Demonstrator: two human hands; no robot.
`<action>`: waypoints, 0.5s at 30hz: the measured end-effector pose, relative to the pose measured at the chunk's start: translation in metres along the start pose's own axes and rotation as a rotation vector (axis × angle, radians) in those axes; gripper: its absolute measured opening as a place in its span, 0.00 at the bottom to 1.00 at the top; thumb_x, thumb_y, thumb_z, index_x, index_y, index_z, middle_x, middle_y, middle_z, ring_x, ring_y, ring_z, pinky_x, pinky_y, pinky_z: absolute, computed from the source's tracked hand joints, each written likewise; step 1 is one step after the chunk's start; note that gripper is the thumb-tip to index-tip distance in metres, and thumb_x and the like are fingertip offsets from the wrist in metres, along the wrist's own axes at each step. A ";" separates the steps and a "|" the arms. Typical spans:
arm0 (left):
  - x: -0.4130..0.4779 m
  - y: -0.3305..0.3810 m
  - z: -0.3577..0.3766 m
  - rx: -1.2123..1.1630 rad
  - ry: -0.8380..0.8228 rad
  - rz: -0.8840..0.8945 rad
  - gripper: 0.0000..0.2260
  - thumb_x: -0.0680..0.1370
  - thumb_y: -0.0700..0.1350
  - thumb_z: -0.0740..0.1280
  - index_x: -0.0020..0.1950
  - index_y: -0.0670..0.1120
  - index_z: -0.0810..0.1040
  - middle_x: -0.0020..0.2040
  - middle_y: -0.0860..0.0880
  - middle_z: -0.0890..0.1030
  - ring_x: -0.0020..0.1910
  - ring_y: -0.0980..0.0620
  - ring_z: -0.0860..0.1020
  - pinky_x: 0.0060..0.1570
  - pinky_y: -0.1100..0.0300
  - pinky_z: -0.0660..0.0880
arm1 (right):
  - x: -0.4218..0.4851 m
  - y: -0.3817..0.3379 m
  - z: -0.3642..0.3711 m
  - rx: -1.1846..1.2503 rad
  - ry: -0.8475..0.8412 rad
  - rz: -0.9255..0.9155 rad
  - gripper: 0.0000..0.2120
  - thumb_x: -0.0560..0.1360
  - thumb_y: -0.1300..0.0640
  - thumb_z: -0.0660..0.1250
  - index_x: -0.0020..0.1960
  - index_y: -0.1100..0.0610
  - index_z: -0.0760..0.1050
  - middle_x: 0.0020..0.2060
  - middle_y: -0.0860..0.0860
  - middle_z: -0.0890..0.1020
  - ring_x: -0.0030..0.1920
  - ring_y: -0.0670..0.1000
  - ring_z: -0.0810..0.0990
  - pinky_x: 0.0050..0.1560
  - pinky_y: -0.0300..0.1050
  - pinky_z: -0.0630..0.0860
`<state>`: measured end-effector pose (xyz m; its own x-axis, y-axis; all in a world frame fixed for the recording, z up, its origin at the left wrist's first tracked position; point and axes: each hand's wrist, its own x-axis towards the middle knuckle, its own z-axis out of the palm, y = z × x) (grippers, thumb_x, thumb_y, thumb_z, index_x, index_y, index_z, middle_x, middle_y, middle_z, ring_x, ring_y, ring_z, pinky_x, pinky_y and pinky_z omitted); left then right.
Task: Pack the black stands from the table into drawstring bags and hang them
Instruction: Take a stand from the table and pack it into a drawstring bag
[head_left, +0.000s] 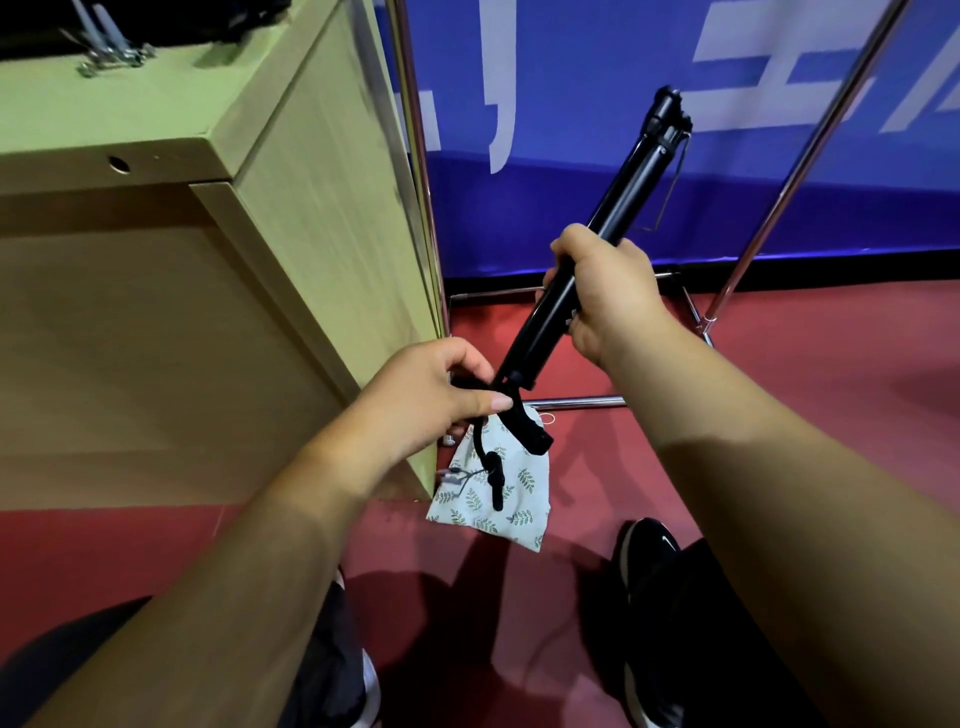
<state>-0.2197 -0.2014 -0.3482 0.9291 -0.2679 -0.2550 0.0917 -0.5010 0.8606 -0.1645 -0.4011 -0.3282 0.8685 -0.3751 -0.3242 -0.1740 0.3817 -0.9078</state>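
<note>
Lettering in white crosses the blue banner (571, 156), cropped too far to read. In front of it a black stand (613, 218) slants up to the right, clear of the wooden tabletop (104, 114). The right hand (608, 291) is wrapped around its shaft at mid-length. The left hand (421, 400) curls round its lower end, thumb pressed on the joint. A leaf-print bag (498, 499) hangs just beneath that hand, a black strap (493, 467) dangling over it. One black shoe (649, 561) carries a white curved mark, no name legible.
</note>
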 end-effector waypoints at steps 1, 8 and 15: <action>0.001 -0.001 -0.001 0.038 -0.024 0.023 0.15 0.72 0.46 0.83 0.54 0.51 0.83 0.52 0.44 0.86 0.38 0.52 0.82 0.42 0.51 0.84 | -0.001 0.000 0.000 -0.001 -0.018 0.000 0.08 0.72 0.62 0.70 0.49 0.58 0.73 0.31 0.53 0.74 0.32 0.54 0.76 0.38 0.53 0.78; 0.003 -0.016 0.001 0.161 -0.358 0.054 0.19 0.78 0.58 0.74 0.68 0.60 0.80 0.62 0.58 0.85 0.64 0.56 0.82 0.66 0.53 0.77 | -0.007 0.001 0.004 -0.034 -0.154 0.004 0.08 0.73 0.63 0.69 0.49 0.57 0.72 0.35 0.55 0.75 0.34 0.55 0.75 0.39 0.52 0.78; 0.009 -0.028 0.008 -0.024 -0.337 0.063 0.19 0.72 0.56 0.77 0.61 0.53 0.84 0.59 0.45 0.87 0.64 0.42 0.82 0.71 0.37 0.73 | -0.010 0.001 0.006 -0.036 -0.163 0.013 0.08 0.73 0.63 0.69 0.49 0.58 0.72 0.34 0.54 0.75 0.33 0.53 0.75 0.37 0.51 0.77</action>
<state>-0.2164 -0.1963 -0.3779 0.7627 -0.5569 -0.3290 0.0502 -0.4561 0.8885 -0.1705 -0.3915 -0.3246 0.9295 -0.2270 -0.2907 -0.1993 0.3540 -0.9138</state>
